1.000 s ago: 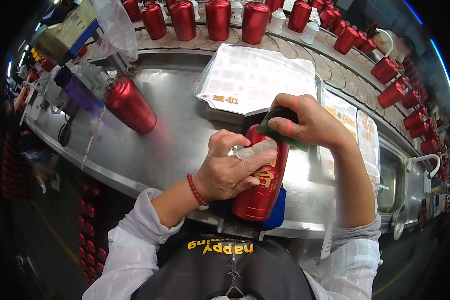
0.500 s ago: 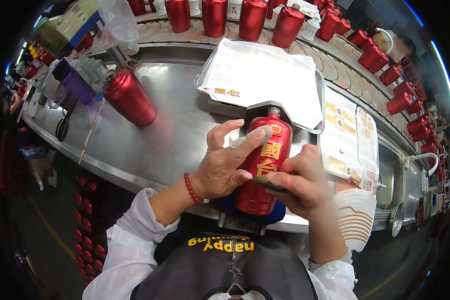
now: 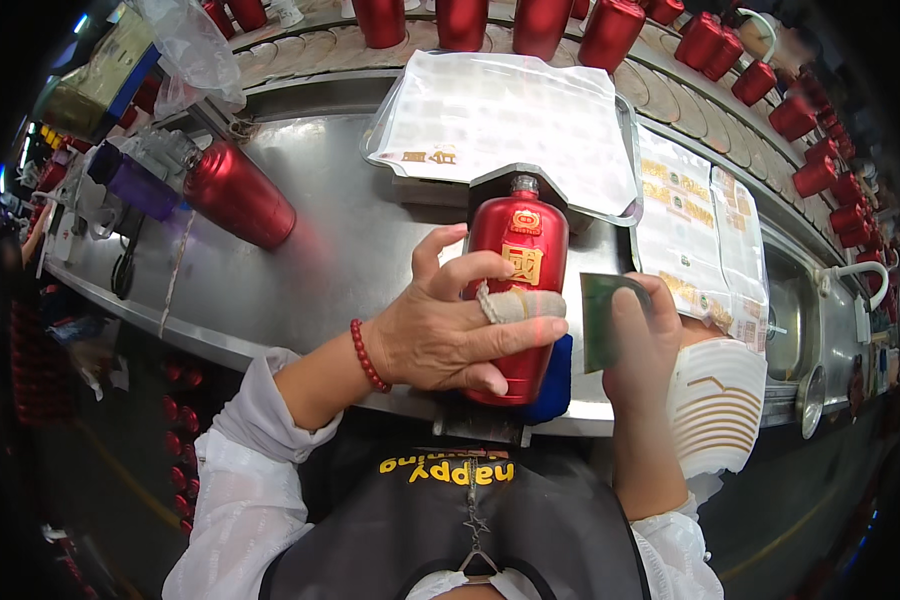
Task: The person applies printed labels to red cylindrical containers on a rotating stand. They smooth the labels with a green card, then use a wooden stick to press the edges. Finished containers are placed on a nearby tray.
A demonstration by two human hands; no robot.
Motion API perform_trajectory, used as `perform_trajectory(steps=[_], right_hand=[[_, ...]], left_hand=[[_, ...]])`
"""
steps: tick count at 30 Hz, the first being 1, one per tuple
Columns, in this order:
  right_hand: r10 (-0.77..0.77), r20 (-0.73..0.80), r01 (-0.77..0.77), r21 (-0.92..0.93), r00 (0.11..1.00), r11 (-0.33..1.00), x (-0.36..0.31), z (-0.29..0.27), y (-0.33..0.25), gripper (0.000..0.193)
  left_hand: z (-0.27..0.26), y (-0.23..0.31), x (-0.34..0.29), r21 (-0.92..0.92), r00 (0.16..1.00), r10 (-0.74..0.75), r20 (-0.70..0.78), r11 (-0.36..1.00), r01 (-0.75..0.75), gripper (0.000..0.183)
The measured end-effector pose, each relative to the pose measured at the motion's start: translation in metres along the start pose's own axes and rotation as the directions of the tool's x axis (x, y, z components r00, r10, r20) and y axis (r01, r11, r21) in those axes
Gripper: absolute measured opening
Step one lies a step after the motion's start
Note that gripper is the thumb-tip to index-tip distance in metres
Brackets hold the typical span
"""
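A red metallic bottle [image 3: 545,225] with raised gold characters lies in a dark cradle in front of me, its neck pointing away. My left hand [image 3: 450,325] lies across its lower half, fingers over the front and thumb near the base, gripping it. A pale cloth finger cover wraps one of those fingers. Right of the bottle and apart from it, my right hand [image 3: 635,335] pinches a flat dark green scraper card [image 3: 600,320]; motion blurs the hand. Blue padding [image 3: 555,385] shows under the bottle's lower right side.
Beyond the bottle is a tray [image 3: 375,150] bearing white sheets. More gold-printed sheets [image 3: 685,240] lie to the right, by a sink [image 3: 795,310]. Another red bottle [image 3: 240,195] leans at left beside a purple bottle [image 3: 135,185]. Several red bottles line the curved conveyor [image 3: 310,55].
My right hand has drawn the green card off the bottle to the right and turned it upright. My left hand has slid down and across the bottle, uncovering the upper gold emblem.
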State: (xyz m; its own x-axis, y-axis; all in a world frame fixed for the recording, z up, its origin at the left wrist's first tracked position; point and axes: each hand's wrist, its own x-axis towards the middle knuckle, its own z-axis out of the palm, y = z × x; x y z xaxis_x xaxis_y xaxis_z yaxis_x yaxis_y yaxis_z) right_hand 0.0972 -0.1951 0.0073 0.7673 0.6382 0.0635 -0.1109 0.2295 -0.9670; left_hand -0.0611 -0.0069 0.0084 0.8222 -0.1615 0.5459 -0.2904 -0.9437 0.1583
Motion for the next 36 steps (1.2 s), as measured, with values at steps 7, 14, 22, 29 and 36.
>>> perform_trajectory(steps=[7,14,22,29,36], right_hand=[[0.030,0.046,-0.030,-0.005,0.998,1.000,-0.005,0.030,0.019,0.018],[-0.463,0.152,0.467,-0.529,0.873,0.708,0.007,0.017,0.015,0.016],[-0.085,0.610,0.423,-0.435,0.787,0.795,0.061,0.027,-0.042,0.018],[-0.115,0.937,0.724,-0.173,0.330,0.668,0.034,0.029,-0.059,0.020],[-0.268,0.889,0.842,-0.200,0.371,0.500,-0.004,-0.001,-0.036,0.029]], left_hand=[[0.021,0.046,-0.046,-0.002,0.958,-0.198,-0.206,0.979,0.201,0.046],[0.035,0.053,-0.055,-0.126,0.835,-0.541,-0.102,0.839,0.529,0.106],[0.021,0.068,-0.040,0.035,0.845,-0.517,-0.140,0.850,0.526,0.108],[0.030,0.068,-0.052,-0.042,0.815,-0.561,-0.144,0.827,0.561,0.107],[0.042,0.061,-0.056,-0.157,0.822,-0.552,-0.140,0.832,0.532,0.105]])
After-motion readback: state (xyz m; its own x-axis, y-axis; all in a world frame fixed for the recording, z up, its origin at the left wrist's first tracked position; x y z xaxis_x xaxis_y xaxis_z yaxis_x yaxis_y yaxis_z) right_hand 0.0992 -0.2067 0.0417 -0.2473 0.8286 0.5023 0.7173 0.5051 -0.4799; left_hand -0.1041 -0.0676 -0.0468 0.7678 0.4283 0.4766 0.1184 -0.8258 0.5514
